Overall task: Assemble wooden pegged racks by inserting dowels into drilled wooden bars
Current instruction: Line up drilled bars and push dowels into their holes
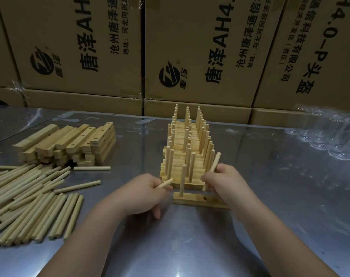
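Right hand [225, 183]: grips my tilted dowel [215, 163] — empty hole [204, 198] in bar [191, 200] just below.
Left hand [144, 193]: grips spare dowel [167, 183].

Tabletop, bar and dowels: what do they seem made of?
Tabletop: likely sheet metal, grey, semi-glossy, blurred light reflections. Bar: pale bare wood, matt, faint grain, a drilled hole. Dowels: same pale wood, seemingly unvarnished, no shine.

Left hand [144, 193] grips dowel [166, 183]; right hand [228, 184] holds tilted dowel [213, 168] over bar [194, 199].
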